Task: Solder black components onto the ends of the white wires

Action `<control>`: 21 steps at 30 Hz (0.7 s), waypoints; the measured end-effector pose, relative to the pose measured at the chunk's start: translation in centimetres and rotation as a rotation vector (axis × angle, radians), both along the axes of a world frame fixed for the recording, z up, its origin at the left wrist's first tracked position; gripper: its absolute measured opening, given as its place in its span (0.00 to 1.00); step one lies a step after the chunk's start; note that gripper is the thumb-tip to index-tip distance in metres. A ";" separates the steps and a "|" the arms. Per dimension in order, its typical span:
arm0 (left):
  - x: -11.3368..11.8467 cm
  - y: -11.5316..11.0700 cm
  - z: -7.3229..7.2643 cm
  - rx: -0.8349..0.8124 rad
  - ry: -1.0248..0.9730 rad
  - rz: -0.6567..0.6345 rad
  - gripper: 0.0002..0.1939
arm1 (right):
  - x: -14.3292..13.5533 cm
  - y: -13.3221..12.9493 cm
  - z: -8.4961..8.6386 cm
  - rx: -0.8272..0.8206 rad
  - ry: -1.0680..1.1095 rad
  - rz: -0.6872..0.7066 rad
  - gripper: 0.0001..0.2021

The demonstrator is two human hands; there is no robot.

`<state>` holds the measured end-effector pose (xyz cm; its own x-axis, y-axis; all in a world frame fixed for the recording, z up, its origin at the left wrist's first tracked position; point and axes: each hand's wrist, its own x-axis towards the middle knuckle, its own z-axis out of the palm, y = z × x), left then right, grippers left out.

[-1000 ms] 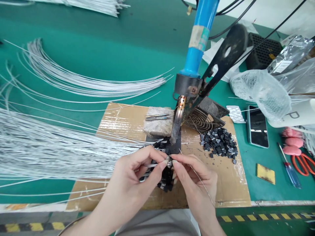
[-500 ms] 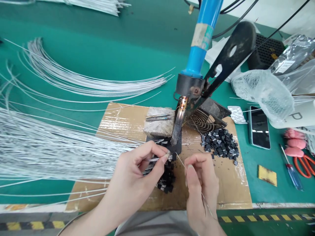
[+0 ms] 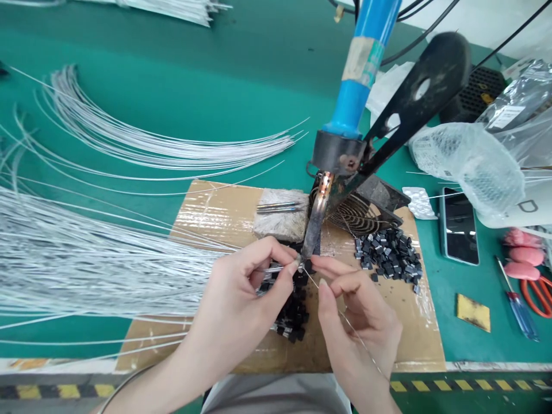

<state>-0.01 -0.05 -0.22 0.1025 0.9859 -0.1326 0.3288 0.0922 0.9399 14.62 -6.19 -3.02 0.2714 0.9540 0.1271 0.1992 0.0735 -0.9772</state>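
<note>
A soldering iron point(image 3: 318, 213) with a blue handle is clamped in a black stand, its tip pointing down. Just left of the tip, my left hand point(image 3: 254, 287) pinches white wire point(image 3: 272, 268) close to its end. My right hand point(image 3: 360, 316) holds a thin strand of solder wire point(image 3: 357, 336) between thumb and fingers, its end beside the iron's tip. The index finger reaches toward a small black connector point(image 3: 307, 267) there. Under my left hand lies a pile of black connectors point(image 3: 293, 313) with wires attached, partly hidden.
Cardboard point(image 3: 207, 213) covers the work area. Loose black connectors point(image 3: 390, 256) lie at right, near a round fan point(image 3: 356, 213). A phone point(image 3: 459, 227), yellow sponge point(image 3: 473, 312), screwdriver point(image 3: 520, 310) and orange-handled tool point(image 3: 537, 296) lie farther right. White wires point(image 3: 107, 253) spread across the left.
My right hand has moved up and left, bringing the solder wire to the iron's tip, and its index finger has stretched out. My left hand has shifted slightly toward the tip.
</note>
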 end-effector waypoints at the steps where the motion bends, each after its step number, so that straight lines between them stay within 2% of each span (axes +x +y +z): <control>1: 0.0 0.1 0.0 -0.002 -0.006 0.002 0.07 | 0.0 0.1 -0.1 0.007 -0.006 -0.007 0.10; 8: 0.1 0.3 0.3 -0.002 -0.007 -0.009 0.08 | -0.1 0.6 -0.2 0.023 -0.004 -0.057 0.10; 21: 0.1 0.3 0.7 0.021 -0.058 0.005 0.07 | -0.4 0.8 -0.1 0.052 0.007 -0.069 0.11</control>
